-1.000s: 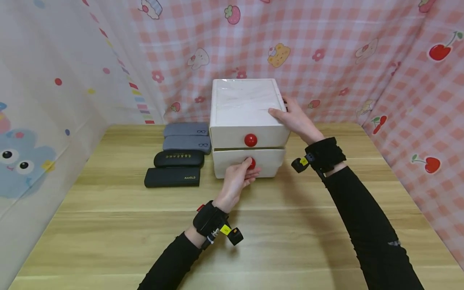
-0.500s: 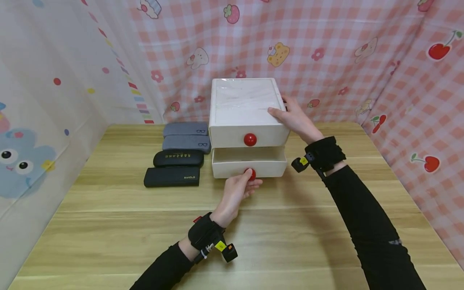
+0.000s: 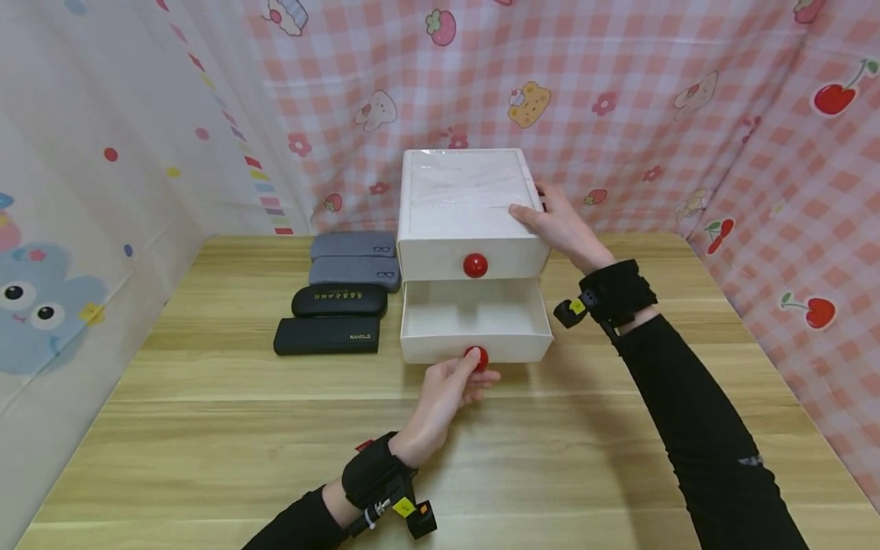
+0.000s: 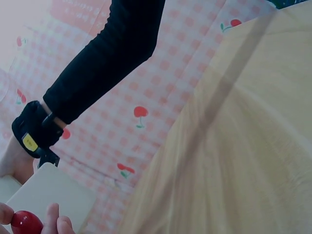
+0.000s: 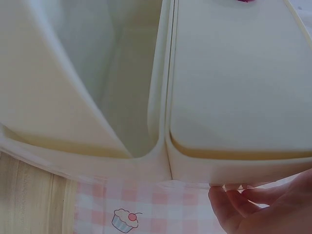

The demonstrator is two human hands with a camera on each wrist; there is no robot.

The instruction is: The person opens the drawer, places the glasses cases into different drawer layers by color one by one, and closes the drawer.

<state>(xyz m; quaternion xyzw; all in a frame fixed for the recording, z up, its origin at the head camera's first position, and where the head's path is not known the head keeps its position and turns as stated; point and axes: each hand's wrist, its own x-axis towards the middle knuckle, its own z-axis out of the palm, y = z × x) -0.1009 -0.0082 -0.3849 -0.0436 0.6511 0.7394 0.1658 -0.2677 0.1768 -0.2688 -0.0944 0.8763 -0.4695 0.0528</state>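
Note:
A white two-tier drawer box (image 3: 474, 191) stands at the back middle. Its lower drawer (image 3: 440, 350) is pulled out, and the bare white inside shows in the head view. My left hand (image 3: 440, 401) pinches that drawer's red knob (image 3: 478, 359) between thumb and fingers. Above it, the upper drawer (image 3: 433, 258) with its own red knob (image 3: 475, 265) is closed. My right hand (image 3: 560, 225) holds the box's right upper edge, thumb on top and fingers at the side. In the right wrist view, fingertips (image 5: 222, 195) touch the side wall.
Left of the box, two grey glasses cases (image 3: 353, 273), a black rounded case (image 3: 340, 301) and a black flat case (image 3: 326, 337) lie in a column on the wooden table (image 3: 206, 435). A pink checked curtain (image 3: 584, 69) hangs behind.
The lower drawer has slid out towards me, from nearly closed to well open. My left hand has moved back with its knob. The right hand has stayed on the box.

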